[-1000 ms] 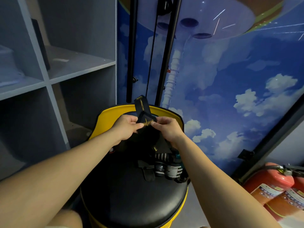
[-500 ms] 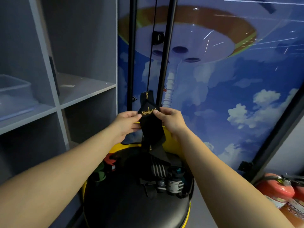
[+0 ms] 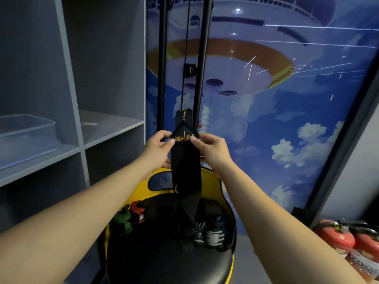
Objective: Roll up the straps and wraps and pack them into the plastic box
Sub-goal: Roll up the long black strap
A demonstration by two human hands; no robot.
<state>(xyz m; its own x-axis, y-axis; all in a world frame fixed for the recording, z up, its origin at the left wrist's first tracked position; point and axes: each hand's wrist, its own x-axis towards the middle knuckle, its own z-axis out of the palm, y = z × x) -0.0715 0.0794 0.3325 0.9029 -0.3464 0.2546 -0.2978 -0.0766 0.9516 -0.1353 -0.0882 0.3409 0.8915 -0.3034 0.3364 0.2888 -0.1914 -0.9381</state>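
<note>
Hanging upright between both hands, the black wrap (image 3: 185, 160) trailed down onto the black-and-yellow seat (image 3: 164, 263), where rolled wraps (image 3: 207, 232) lay. A clear plastic box (image 3: 26, 134) sat on the grey shelf (image 3: 106, 132); its contents were unclear. Gold lettering partly read "SWORD". The left hand (image 3: 156, 149) and right hand (image 3: 212, 151) pinched its top edges.

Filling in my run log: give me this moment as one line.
left hand: pinches black wrist wrap | right hand: pinches it too | wrap: hanging unrolled over chair | plastic box: on shelf
</note>
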